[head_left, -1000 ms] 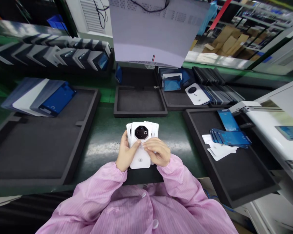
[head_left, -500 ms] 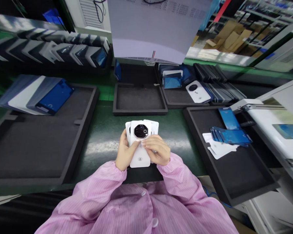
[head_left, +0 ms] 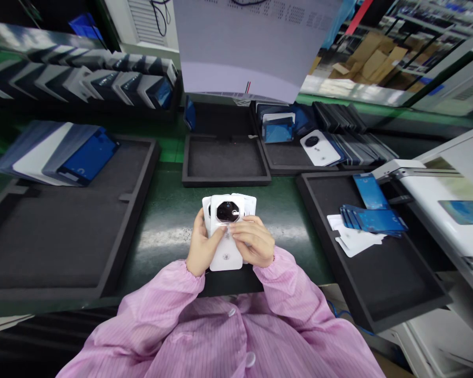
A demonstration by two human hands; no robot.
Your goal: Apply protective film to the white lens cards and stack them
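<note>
Covers (head_left: pixel 226 231) stacked at table's near edge: left hand (head_left: pixel 202 248) grips stack steady, right fingers (head_left: pixel 246 239) pinch top cover's film.

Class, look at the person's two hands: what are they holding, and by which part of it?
A small stack of white phone back covers. The left hand grips its left edge; the right hand holds the right side, fingertips on the top cover's face below the black camera ring.

We are at a phone assembly line in a factory: a green bench (head_left: pixel 169 231) carries black foam trays (head_left: pixel 225 163) at twelve o'clock, rows of back covers (head_left: pixel 102 79) racked at ten o'clock, blue-filmed parts (head_left: pixel 372 220) at three, a hanging work sheet (head_left: pixel 252 47) overhead, and warehouse cartons (head_left: pixel 372 63) at one
</note>
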